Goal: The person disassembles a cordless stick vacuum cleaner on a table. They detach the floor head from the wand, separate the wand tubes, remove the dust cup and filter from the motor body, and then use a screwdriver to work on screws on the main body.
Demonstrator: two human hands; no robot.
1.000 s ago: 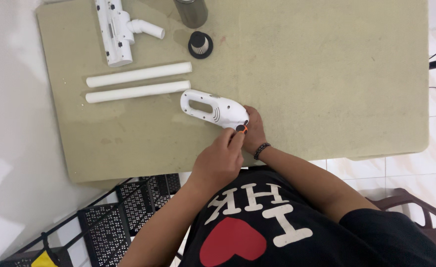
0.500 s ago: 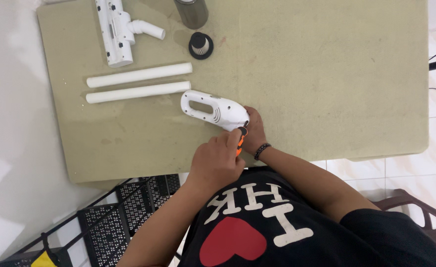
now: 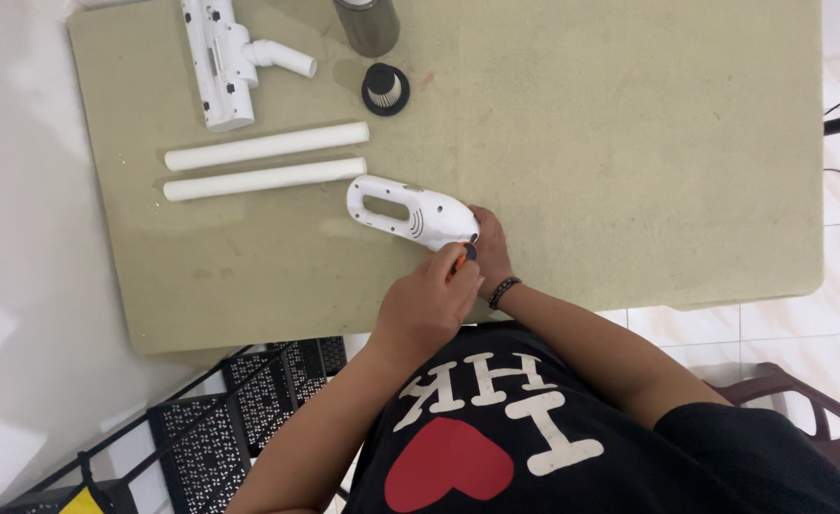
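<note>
A white handheld vacuum body [image 3: 408,211] lies on the olive worktop [image 3: 629,143] near its front edge, handle loop pointing left; the right hand [image 3: 489,249] is wrapped loosely round its right-hand end, while the left hand [image 3: 427,305] has its grip closed on a small orange-handled tool [image 3: 457,259] whose tip meets that same end. Further back lie two white tubes [image 3: 266,162] side by side, a white floor nozzle [image 3: 222,59], a black round filter [image 3: 385,88] standing apart from the grey dust cup [image 3: 366,25], whose contents I cannot tell. A black perforated rack [image 3: 210,428] stands below the worktop's edge.
</note>
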